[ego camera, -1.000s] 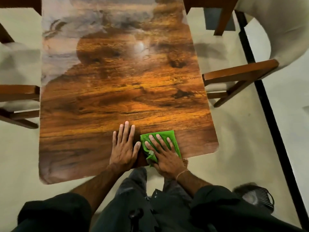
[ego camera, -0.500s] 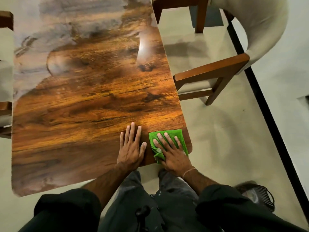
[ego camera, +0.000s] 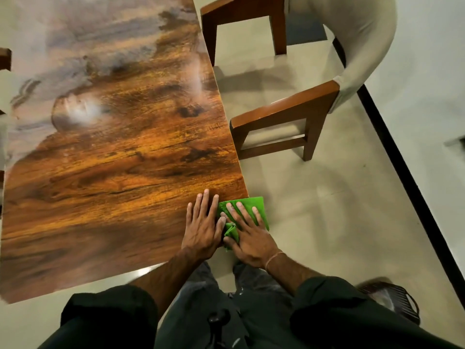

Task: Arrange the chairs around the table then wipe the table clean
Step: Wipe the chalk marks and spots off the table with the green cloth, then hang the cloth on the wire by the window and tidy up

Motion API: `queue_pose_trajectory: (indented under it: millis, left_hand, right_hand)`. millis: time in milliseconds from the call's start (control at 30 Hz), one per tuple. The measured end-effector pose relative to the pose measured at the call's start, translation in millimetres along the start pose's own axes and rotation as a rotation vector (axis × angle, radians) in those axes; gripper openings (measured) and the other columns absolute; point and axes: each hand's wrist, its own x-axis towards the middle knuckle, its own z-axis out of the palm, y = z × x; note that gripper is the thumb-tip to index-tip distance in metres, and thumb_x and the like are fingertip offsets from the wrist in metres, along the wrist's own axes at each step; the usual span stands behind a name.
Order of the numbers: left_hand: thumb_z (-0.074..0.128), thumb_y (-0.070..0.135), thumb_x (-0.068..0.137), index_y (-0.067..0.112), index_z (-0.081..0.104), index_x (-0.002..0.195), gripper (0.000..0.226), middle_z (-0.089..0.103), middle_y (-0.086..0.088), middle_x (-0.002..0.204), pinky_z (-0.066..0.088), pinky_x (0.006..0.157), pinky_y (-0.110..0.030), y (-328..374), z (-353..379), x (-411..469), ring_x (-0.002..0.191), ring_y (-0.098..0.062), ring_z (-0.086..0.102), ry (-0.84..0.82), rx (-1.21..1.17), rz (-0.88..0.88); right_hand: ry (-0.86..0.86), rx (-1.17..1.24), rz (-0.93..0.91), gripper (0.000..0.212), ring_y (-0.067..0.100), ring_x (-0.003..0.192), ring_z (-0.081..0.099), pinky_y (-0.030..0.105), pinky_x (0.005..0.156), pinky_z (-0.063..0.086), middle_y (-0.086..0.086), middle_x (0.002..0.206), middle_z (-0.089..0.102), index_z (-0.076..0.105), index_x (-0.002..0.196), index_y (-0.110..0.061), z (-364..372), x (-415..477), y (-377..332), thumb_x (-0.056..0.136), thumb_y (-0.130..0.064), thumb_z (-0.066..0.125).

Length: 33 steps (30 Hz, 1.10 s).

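Note:
A glossy wooden table fills the left and middle of the head view. At its near right corner lies a green cloth, partly hanging past the table's edge. My right hand presses flat on the cloth with straight fingers. My left hand rests flat on the tabletop just left of the cloth, its thumb touching the right hand. A wooden chair with a beige curved back stands to the right of the table, a small gap apart from its edge.
A black floor strip runs diagonally at the right. A dark slatted object sits on the floor at the lower right. Part of another chair shows at the left edge. Pale tiled floor lies between table and strip.
Both hands and the cloth have slid right along the near edge to the table's right corner. The cloth now overhangs the edge. The view has shifted right.

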Motion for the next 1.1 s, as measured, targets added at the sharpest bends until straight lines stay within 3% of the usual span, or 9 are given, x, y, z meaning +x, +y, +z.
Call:
queue_pose_trajectory:
  millis: [300, 433, 500, 600, 700, 800, 867, 967, 1100]
  left_hand:
    - [0.007, 0.053, 0.102, 0.021, 0.017, 0.161, 0.068, -0.003, -0.001, 0.169, -0.009, 0.125, -0.041, 28, 5, 13, 0.155, -0.015, -0.011, 0.013, 0.025, -0.018]
    - [0.000, 0.054, 0.101, 0.020, 0.017, 0.161, 0.071, -0.002, -0.001, 0.169, -0.006, 0.125, -0.043, 37, 4, 20, 0.155, -0.017, -0.008, 0.019, 0.045, 0.010]
    - [-0.008, 0.058, 0.099, 0.021, 0.014, 0.162, 0.076, -0.005, -0.001, 0.169, -0.009, 0.125, -0.042, 40, 3, 24, 0.155, -0.017, -0.010, 0.000, 0.063, 0.030]
    - [-0.002, 0.060, 0.100, 0.022, 0.011, 0.162, 0.074, -0.009, -0.001, 0.169, -0.010, 0.125, -0.043, 41, 2, 30, 0.154, -0.016, -0.015, -0.036, 0.057, 0.054]
    - [0.003, 0.058, 0.101, 0.022, 0.008, 0.162, 0.071, -0.011, 0.000, 0.169, -0.010, 0.125, -0.044, 45, 1, 34, 0.154, -0.015, -0.018, -0.070, 0.081, 0.104]
    - [0.003, 0.058, 0.101, 0.020, 0.014, 0.162, 0.072, -0.004, -0.001, 0.169, -0.007, 0.125, -0.045, 56, -1, 42, 0.155, -0.017, -0.012, -0.082, 0.086, 0.165]
    - [-0.002, 0.060, 0.099, 0.020, 0.018, 0.161, 0.076, 0.001, -0.003, 0.169, -0.005, 0.126, -0.046, 65, -4, 49, 0.156, -0.020, -0.007, -0.090, 0.085, 0.204]
    - [-0.006, 0.062, 0.097, 0.021, 0.020, 0.160, 0.079, 0.004, -0.004, 0.169, -0.005, 0.126, -0.046, 75, -9, 58, 0.156, -0.022, -0.004, -0.113, 0.082, 0.287]
    - [0.003, 0.057, 0.101, 0.021, 0.025, 0.158, 0.072, 0.011, -0.005, 0.169, -0.002, 0.126, -0.047, 80, -9, 68, 0.156, -0.022, 0.001, -0.135, 0.088, 0.400]
  right_hand:
    - [-0.027, 0.179, -0.077, 0.063, 0.014, 0.150, -0.015, 0.045, 0.121, -0.011, -0.003, 0.165, -0.003, 0.008, 0.158, -0.022, -17, -4, 19, 0.101, -0.046, 0.023]
    - [0.010, 0.288, -0.052, 0.064, 0.021, 0.152, 0.002, 0.048, 0.123, 0.003, 0.005, 0.163, 0.017, 0.019, 0.156, -0.013, -21, -5, 19, 0.099, -0.032, 0.040]
    - [0.062, 0.288, -0.038, 0.060, 0.028, 0.149, 0.016, 0.050, 0.122, 0.017, 0.012, 0.157, 0.030, 0.032, 0.151, -0.009, -17, -9, 20, 0.097, -0.027, 0.049]
    - [0.154, 0.170, -0.001, 0.047, 0.029, 0.124, 0.041, 0.044, 0.100, 0.049, 0.012, 0.130, 0.047, 0.050, 0.136, -0.012, -11, -20, 26, 0.092, -0.029, 0.054]
    - [0.206, 0.158, 0.038, 0.052, 0.025, 0.102, 0.052, 0.038, 0.080, 0.056, 0.009, 0.114, 0.056, 0.049, 0.134, -0.017, -12, -29, 27, 0.085, -0.025, 0.067]
    - [0.220, 0.290, 0.148, 0.056, 0.025, 0.098, 0.059, 0.039, 0.078, 0.057, 0.008, 0.112, 0.063, 0.044, 0.129, -0.019, -25, -36, 26, 0.081, -0.024, 0.075]
    - [0.143, 0.324, 0.219, 0.056, 0.029, 0.100, 0.060, 0.043, 0.081, 0.054, 0.012, 0.115, 0.062, 0.042, 0.131, -0.017, -38, -38, 29, 0.083, -0.023, 0.070]
    - [0.079, 0.278, 0.235, 0.040, 0.036, 0.101, 0.060, 0.047, 0.083, 0.051, 0.017, 0.114, 0.061, 0.045, 0.132, -0.011, -53, -45, 34, 0.094, -0.024, 0.051]
    - [0.041, 0.360, 0.276, 0.046, 0.030, 0.100, 0.059, 0.045, 0.090, 0.049, 0.013, 0.113, 0.064, 0.052, 0.122, -0.018, -60, -53, 27, 0.104, -0.050, 0.025]
